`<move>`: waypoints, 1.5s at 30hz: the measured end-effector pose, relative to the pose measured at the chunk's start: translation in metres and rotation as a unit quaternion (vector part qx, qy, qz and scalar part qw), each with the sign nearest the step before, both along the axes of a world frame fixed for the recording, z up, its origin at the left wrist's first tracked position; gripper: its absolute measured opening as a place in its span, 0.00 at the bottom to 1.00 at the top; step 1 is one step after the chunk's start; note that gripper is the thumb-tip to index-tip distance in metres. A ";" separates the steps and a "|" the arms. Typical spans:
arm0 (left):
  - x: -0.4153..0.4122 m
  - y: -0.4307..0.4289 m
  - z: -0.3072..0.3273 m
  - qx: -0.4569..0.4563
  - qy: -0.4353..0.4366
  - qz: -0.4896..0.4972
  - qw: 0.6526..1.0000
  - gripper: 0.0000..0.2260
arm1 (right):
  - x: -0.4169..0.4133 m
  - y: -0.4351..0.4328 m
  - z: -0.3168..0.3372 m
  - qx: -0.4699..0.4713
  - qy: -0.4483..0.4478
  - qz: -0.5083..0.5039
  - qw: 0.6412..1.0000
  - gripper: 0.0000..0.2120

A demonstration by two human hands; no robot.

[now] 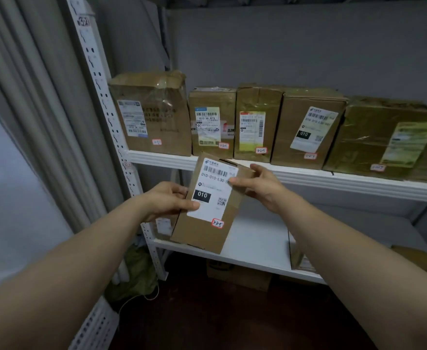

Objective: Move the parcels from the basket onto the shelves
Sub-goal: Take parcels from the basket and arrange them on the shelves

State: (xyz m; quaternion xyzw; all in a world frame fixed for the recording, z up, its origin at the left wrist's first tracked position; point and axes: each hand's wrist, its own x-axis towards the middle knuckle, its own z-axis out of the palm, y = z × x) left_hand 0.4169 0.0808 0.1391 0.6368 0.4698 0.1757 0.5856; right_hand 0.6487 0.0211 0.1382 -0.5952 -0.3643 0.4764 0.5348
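Note:
I hold a small brown cardboard parcel (202, 231) upright and slightly tilted in front of the white shelves. It carries a white shipping label with a black "010" patch and a red-edged sticker reading 3-3-5. My left hand (168, 202) grips its left edge with the thumb across the label. My right hand (260, 185) pinches its upper right corner. The parcel hangs between the upper shelf (308, 176) and the lower shelf (253, 248). The basket is not in view.
Several taped cardboard boxes stand in a row on the upper shelf, the largest (154, 114) at the left. On the lower shelf one box (163, 227) sits behind the held parcel and another (299, 258) at right. A perforated white upright (106, 97) and curtain flank the left.

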 end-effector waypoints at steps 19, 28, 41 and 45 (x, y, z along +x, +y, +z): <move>0.014 0.080 -0.210 -0.042 0.154 -0.045 0.986 0.36 | 0.000 0.094 -0.150 -0.225 -0.439 0.268 0.827 0.26; 0.060 0.124 -0.281 0.011 0.211 -0.064 0.975 0.32 | 0.048 0.109 -0.247 -0.282 -0.491 0.191 0.802 0.29; 0.202 0.115 -0.327 0.268 0.258 -0.249 0.894 0.31 | 0.134 0.099 -0.328 -0.252 -0.549 0.152 0.782 0.27; 0.228 0.118 -0.339 0.317 0.272 -0.258 0.871 0.17 | 0.157 0.109 -0.342 -0.246 -0.541 0.135 0.793 0.27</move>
